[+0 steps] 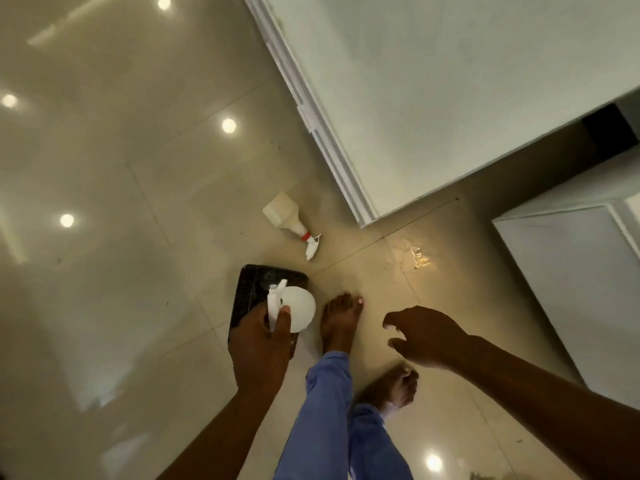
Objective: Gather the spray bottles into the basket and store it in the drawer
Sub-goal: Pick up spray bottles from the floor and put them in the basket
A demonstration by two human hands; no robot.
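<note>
One spray bottle (298,308) gripped by left hand (259,344) over basket (249,289).

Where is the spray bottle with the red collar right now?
In the head view it lies on its side on the floor tiles, mid-frame: the red-collared bottle, just beyond the black basket and beside the white cabinet's corner.

Glossy beige tile floor (121,202) mirrors ceiling spotlights; white cabinets (433,98), perhaps drawer fronts, right.

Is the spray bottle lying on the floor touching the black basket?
Apart. The head view shows bare floor tile between the lying spray bottle and the black basket.
</note>
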